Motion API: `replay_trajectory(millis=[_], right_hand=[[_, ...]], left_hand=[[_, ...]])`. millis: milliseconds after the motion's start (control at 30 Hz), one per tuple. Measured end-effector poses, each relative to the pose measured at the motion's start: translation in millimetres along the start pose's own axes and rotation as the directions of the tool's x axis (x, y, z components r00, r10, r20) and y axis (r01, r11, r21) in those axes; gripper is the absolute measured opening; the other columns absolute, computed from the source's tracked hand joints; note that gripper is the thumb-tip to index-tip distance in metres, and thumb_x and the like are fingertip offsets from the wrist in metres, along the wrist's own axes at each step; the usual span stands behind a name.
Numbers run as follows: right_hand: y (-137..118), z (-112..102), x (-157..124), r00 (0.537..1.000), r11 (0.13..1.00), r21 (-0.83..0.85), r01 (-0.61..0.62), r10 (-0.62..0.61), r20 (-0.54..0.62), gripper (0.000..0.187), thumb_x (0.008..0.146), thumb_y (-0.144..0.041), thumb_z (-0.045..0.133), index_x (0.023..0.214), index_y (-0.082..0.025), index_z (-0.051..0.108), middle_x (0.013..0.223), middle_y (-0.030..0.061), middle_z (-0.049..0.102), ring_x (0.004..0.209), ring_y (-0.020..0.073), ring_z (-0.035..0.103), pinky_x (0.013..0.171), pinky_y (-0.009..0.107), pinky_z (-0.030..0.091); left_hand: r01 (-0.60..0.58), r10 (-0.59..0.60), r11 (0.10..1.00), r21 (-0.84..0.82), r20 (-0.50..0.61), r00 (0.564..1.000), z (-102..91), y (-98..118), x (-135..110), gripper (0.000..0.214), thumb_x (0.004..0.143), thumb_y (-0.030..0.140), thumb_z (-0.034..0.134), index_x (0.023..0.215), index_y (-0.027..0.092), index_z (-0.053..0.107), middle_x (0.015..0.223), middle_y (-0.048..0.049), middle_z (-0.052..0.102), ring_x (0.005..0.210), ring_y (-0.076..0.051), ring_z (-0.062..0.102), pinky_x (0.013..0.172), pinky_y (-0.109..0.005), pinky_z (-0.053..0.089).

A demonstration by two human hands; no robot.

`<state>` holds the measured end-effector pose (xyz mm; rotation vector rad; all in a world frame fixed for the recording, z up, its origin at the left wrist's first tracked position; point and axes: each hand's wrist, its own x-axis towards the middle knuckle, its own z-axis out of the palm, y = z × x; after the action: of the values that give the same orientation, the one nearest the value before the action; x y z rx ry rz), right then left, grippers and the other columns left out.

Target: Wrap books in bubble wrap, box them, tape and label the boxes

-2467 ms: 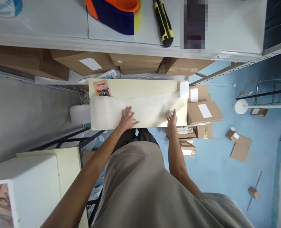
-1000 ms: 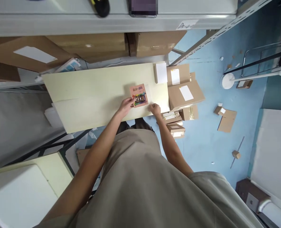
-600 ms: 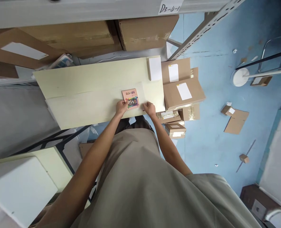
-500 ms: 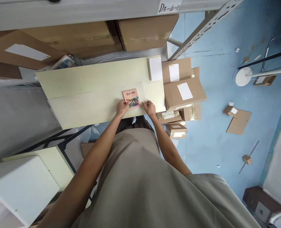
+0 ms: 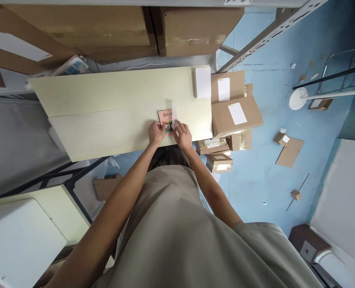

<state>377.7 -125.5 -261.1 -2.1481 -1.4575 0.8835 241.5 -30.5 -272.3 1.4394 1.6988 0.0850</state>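
Note:
A small pink booklet (image 5: 164,115) with a dark picture and lettering lies on the pale yellow tabletop (image 5: 105,94) near its front edge. My left hand (image 5: 156,133) is closed on the booklet's lower left edge. Over its right part stands a thin whitish sheet (image 5: 174,111), folded up from the right. My right hand (image 5: 182,135) pinches this sheet near its lower end, close beside the booklet. The sheet hides the booklet's right side, and my fingers cover its lower corners.
A white stack, paper or a flat box (image 5: 203,82), sits at the tabletop's far right corner. Cardboard boxes (image 5: 236,116) are piled to the right of the table. Large cartons (image 5: 195,32) fill the shelf behind, beside a metal upright (image 5: 267,38). Blue floor (image 5: 255,184) extends rightward.
My right hand has taken hold of the whitish sheet and moved left, bringing it up over the booklet's right side. My left hand stays at the booklet's left edge. The view has shifted slightly.

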Motion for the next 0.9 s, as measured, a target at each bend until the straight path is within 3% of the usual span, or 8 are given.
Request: replay_trajectory(millis=[133,267,333,433,533,667,800,900], right_hand=[[-11,10,0,0.998,0.998,-0.047,-0.036,0.038,0.040,0.028,0.110,-0.027,0.048,0.122,-0.022,0.073,0.165,0.0085,0.057,0.146,0.0282,0.051,0.127,0.048,0.047],[-11,7,-4,0.999,0.996,-0.073,-0.040,0.042,0.022,0.028,0.110,-0.033,0.048,0.122,-0.024,0.072,0.156,0.0086,0.065,0.148,0.0271,0.052,0.123,0.044,0.051],[-8,5,2,0.991,0.990,-0.058,-0.128,0.126,-0.039,0.030,0.112,-0.035,0.044,0.125,-0.023,0.069,0.149,0.0121,0.068,0.141,0.0256,0.060,0.117,0.041,0.055],[-4,6,23,0.936,0.942,-0.004,-0.336,0.334,-0.109,0.034,0.113,-0.041,0.046,0.134,-0.019,0.061,0.133,0.0165,0.074,0.121,0.0263,0.071,0.105,0.041,0.059],[-3,11,46,0.895,0.897,0.006,-0.441,0.441,-0.065,0.034,0.108,-0.044,0.056,0.123,-0.015,0.065,0.124,0.0183,0.075,0.110,0.0286,0.073,0.102,0.043,0.059],[-3,12,59,0.910,0.911,-0.011,-0.413,0.413,-0.033,0.023,0.101,-0.040,0.060,0.102,-0.018,0.067,0.118,0.0177,0.075,0.108,0.0289,0.072,0.104,0.044,0.057],[-7,2,53,0.923,0.925,-0.007,-0.381,0.380,-0.068,0.017,0.098,-0.039,0.062,0.094,-0.022,0.063,0.106,0.0124,0.077,0.102,0.0286,0.072,0.101,0.045,0.057],[-15,-4,50,0.936,0.939,0.003,-0.345,0.344,-0.076,0.014,0.096,-0.037,0.062,0.093,-0.023,0.062,0.100,0.0093,0.077,0.099,0.0272,0.073,0.098,0.044,0.058]], left_hand=[[-0.026,0.026,1.000,-0.009,-0.045,0.999,8.0,0,3,0.045,0.084,0.057,0.083,0.098,0.022,0.059,0.109,-0.0204,0.074,0.117,-0.042,0.069,0.099,-0.045,0.052],[-0.003,-0.002,0.998,-0.070,-0.079,0.997,18.1,-1,7,0.055,0.078,0.048,0.090,0.109,0.018,0.057,0.122,-0.0257,0.070,0.134,-0.050,0.061,0.101,-0.046,0.053],[-0.009,-0.002,0.993,-0.119,-0.087,0.996,22.9,-3,7,0.056,0.078,0.047,0.090,0.111,0.018,0.056,0.124,-0.0255,0.069,0.138,-0.051,0.058,0.102,-0.047,0.054],[-0.020,0.004,0.984,-0.177,-0.090,0.996,28.7,-9,7,0.056,0.079,0.047,0.089,0.113,0.019,0.055,0.129,-0.0255,0.067,0.141,-0.051,0.055,0.105,-0.049,0.053],[-0.033,0.013,0.976,-0.213,-0.095,0.995,30.9,-12,9,0.057,0.079,0.044,0.091,0.115,0.018,0.055,0.132,-0.0264,0.066,0.143,-0.050,0.055,0.110,-0.050,0.051],[-0.058,0.034,0.965,-0.255,-0.100,0.994,25.1,-12,9,0.057,0.084,0.042,0.090,0.118,0.014,0.055,0.129,-0.0265,0.067,0.144,-0.047,0.055,0.113,-0.048,0.048],[-0.203,0.177,0.946,-0.254,-0.119,0.977,15.7,-7,-15,0.052,0.085,0.041,0.088,0.120,0.016,0.058,0.140,-0.0263,0.061,0.146,-0.049,0.051,0.115,-0.053,0.048],[-0.379,0.371,0.885,-0.271,-0.083,0.925,15.1,-4,-44,0.050,0.084,0.037,0.089,0.121,0.017,0.061,0.147,-0.0261,0.057,0.151,-0.050,0.044,0.124,-0.057,0.041]])
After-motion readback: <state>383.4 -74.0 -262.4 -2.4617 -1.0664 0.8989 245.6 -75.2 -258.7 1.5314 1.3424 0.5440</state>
